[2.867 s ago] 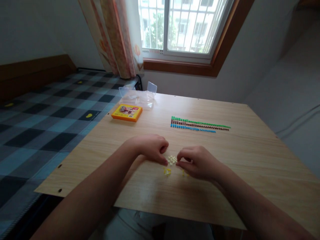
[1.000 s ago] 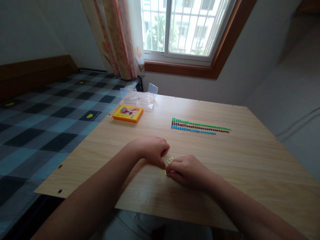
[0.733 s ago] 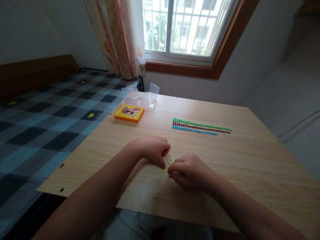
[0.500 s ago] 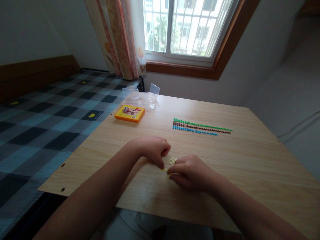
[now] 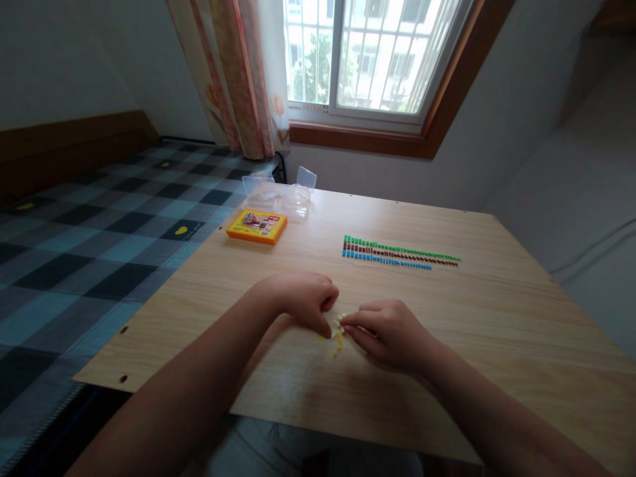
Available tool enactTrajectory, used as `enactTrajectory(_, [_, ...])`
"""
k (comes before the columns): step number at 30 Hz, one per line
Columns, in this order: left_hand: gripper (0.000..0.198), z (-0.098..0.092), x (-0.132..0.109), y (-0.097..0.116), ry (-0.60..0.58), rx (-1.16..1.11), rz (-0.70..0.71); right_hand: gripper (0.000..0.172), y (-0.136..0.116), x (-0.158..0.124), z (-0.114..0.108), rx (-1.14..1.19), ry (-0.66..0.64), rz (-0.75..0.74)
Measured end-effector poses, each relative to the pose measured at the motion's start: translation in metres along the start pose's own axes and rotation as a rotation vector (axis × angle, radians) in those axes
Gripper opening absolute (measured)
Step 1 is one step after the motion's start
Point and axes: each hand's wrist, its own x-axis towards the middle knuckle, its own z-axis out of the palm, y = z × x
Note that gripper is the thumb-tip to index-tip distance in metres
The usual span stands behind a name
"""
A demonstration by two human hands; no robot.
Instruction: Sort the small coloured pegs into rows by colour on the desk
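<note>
My left hand (image 5: 309, 301) is on the table, fingers curled and thumb pointing down. Whether anything is in its fingers is hidden. Beside the thumb tip lies a yellow piece (image 5: 320, 336). To the right, my right hand (image 5: 390, 332) has thumb and forefinger pinched together at a small pile of cream pieces (image 5: 340, 319), partly covering it. What the pinch holds is too small to make out. Several small yellow pieces (image 5: 339, 338) lie between the two hands; they look like tiny building bricks.
Farther back lie rows of tiny green bricks (image 5: 392, 247), brown bricks (image 5: 387, 253) and blue bricks (image 5: 387, 261). A yellow-orange box (image 5: 257, 226) and a clear plastic case (image 5: 283, 197) stand at the table's left rear. A bed with a checked cover (image 5: 124, 218) adjoins the left edge.
My right hand has shifted slightly up and away from the yellow pieces, uncovering them, and now pinches at the cream pile. The left hand has barely moved.
</note>
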Motion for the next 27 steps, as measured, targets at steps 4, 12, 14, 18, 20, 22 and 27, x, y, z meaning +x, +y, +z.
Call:
enactTrajectory(4, [0.038,0.003,0.002,-0.001,0.031,0.006,-0.001,0.019,0.002,0.001,-0.005,0.001,-0.018,0.004])
enactTrajectory(12, [0.028,0.005,0.004,-0.003,0.050,0.027,0.012,0.018,0.002,-0.001,-0.007,0.042,-0.176,-0.057])
enactTrajectory(14, [0.031,0.006,0.004,-0.003,0.053,0.024,0.020,0.018,0.002,-0.001,-0.006,0.037,-0.195,-0.062])
enactTrajectory(18, [0.038,0.006,0.004,0.000,0.069,0.038,0.009,0.018,0.000,-0.001,-0.007,0.061,-0.233,-0.091])
enactTrajectory(20, [0.035,0.006,0.004,0.002,0.070,0.051,-0.001,0.017,0.001,-0.001,-0.008,0.080,-0.242,-0.105])
enactTrajectory(22, [0.029,0.006,0.004,0.004,0.068,0.062,-0.009,0.017,0.003,-0.001,-0.009,0.090,-0.209,-0.091])
enactTrajectory(27, [0.029,0.005,0.005,0.003,0.090,0.045,-0.020,0.017,0.018,-0.002,-0.016,0.097,0.012,0.028])
